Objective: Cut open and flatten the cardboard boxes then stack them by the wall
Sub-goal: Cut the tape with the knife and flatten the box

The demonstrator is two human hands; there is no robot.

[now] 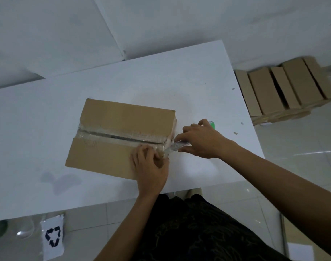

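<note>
A brown cardboard box (pixel 123 119) lies on the white table (pixel 161 76), its top flaps joined by clear tape with a dark slit along the seam (pixel 112 135). My left hand (pixel 151 166) rests on the near flap at the box's right end, fingers curled against the taped edge. My right hand (pixel 200 140) is just right of the box and pinches a strip of clear tape (pixel 177 146) that runs off the box's end. A green object (pixel 212 124) shows behind my right hand, mostly hidden.
Several cardboard boxes (pixel 285 87) stand packed together on the floor beyond the table's right edge. A white bag with a recycling mark (pixel 52 236) and a clear plastic item (pixel 25 230) lie on the tiled floor at lower left. White wall panels rise behind the table.
</note>
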